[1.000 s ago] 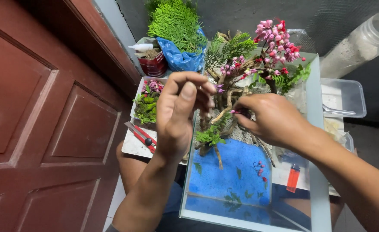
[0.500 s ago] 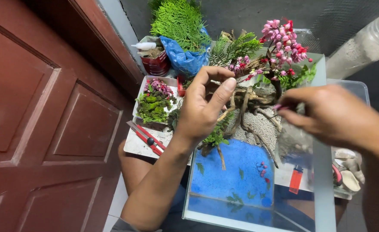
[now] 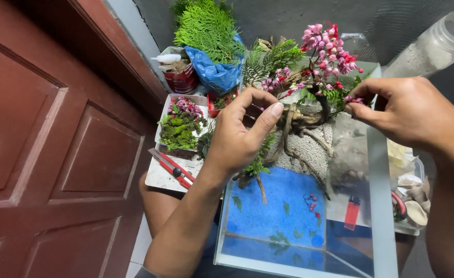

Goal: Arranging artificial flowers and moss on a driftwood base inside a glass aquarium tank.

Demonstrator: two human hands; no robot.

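In the upper right of the frame, the right hand point(image 3: 409, 110) pinches a small pink flower sprig point(image 3: 351, 99) narrowly, beside the pink-flowered driftwood plant point(image 3: 319, 56). The left hand point(image 3: 240, 136), fingers curled and holding nothing visible, is nearer the brown driftwood point(image 3: 294, 128), centre, inside the glass tank point(image 3: 376, 206).
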